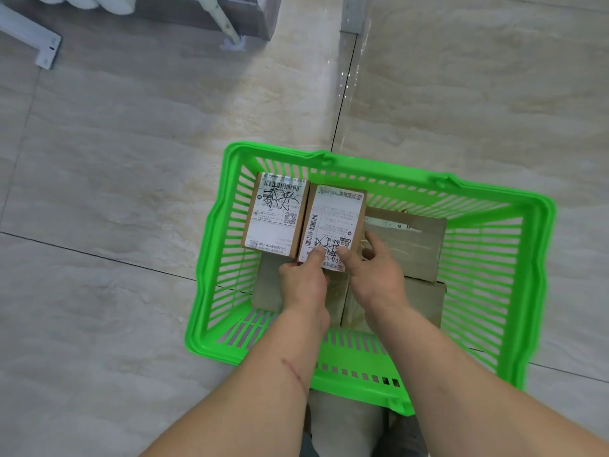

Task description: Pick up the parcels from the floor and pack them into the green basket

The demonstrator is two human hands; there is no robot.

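Observation:
The green basket [514, 258] stands on the tiled floor below me. Inside it, two small cardboard parcels with white shipping labels sit side by side at the far left. My left hand [301, 282] and my right hand [375, 275] both grip the near end of the right-hand labelled parcel [333, 222], thumbs pressed on its label. The left labelled parcel [275, 214] touches it, free of both hands. Plain brown parcels lie underneath: one at the right [415, 245], another nearer me [415, 303], and one partly hidden under my left wrist [265, 291].
Pale marble-look floor tiles [131, 159] surround the basket. A white metal bracket [33, 37] lies at the far left. A white leg [227, 28] and a dark base sit at the top centre. A grey metal post [354, 14] stands at the top right.

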